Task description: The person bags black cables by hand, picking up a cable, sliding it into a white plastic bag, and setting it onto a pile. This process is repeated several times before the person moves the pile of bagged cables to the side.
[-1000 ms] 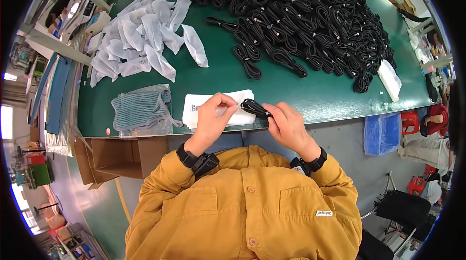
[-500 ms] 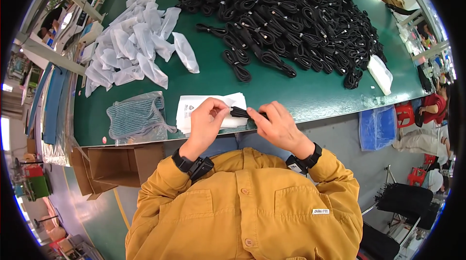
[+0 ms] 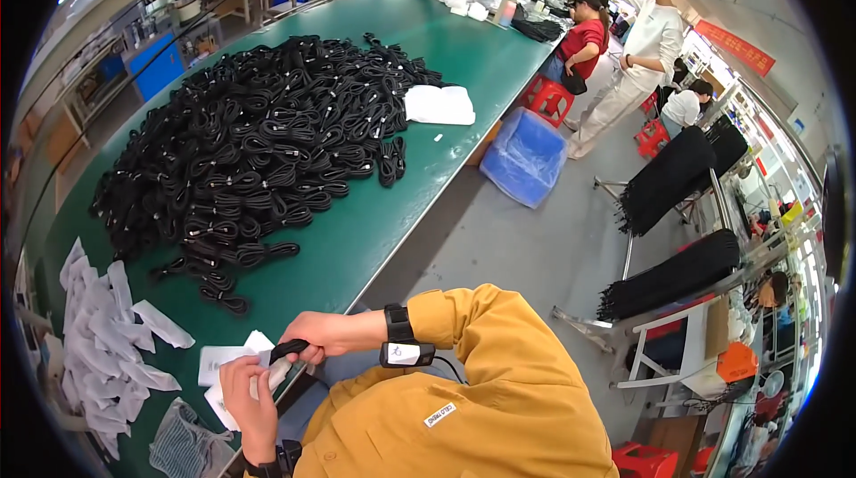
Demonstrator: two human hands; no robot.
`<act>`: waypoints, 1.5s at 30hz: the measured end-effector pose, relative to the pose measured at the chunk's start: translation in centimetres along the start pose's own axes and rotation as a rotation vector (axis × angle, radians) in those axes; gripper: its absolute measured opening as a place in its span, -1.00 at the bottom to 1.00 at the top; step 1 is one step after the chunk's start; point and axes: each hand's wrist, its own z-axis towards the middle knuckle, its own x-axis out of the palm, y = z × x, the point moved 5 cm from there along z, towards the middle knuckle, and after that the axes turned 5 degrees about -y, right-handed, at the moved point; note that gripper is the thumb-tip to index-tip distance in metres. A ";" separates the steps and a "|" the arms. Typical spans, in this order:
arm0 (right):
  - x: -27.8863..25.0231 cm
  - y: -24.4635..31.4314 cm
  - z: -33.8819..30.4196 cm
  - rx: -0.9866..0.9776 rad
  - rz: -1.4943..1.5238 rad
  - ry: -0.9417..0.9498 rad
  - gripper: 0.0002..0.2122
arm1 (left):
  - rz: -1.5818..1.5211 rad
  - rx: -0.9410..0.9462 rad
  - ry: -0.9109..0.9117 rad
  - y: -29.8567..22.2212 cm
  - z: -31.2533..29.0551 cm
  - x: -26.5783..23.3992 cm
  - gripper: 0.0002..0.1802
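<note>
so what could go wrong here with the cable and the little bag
1. The right hand is pushing the black cable bundle into the clear bag held by the left hand; a loose coil could catch on the opening or tear it.
2. The work happens right at the green table edge, so a dropped bundle may fall to the floor.
3. The empty bags lie close by and could be swept off.

We see matt black rubbery cable bundles [image 3: 259, 148] heaped on a smooth green surface [image 3: 464, 59], thin glossy clear plastic bags [image 3: 98, 335], and yellow cloth sleeves [image 3: 481, 362].
</note>
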 end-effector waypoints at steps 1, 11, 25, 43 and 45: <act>0.0 -0.1 0.2 0.019 0.076 -0.009 -0.82 | -0.016 -0.027 -0.016 0.2 0.2 -0.1 -0.86; 1.6 2.1 -1.7 -0.337 -0.352 -0.118 -0.83 | -0.121 -0.148 -0.056 0.8 1.2 -0.5 -0.89; 7.0 6.8 -7.6 -1.583 -0.956 0.075 -0.81 | -0.883 -0.508 -0.062 3.1 2.0 -1.6 -0.94; -2.7 12.8 -3.6 -1.375 -1.412 -0.717 -0.86 | -0.108 -0.335 -0.514 6.2 2.7 -9.9 -0.79; -1.9 11.4 -3.0 -1.548 -1.609 -0.676 -0.80 | -0.103 -0.203 -0.178 3.9 1.7 -4.6 -0.74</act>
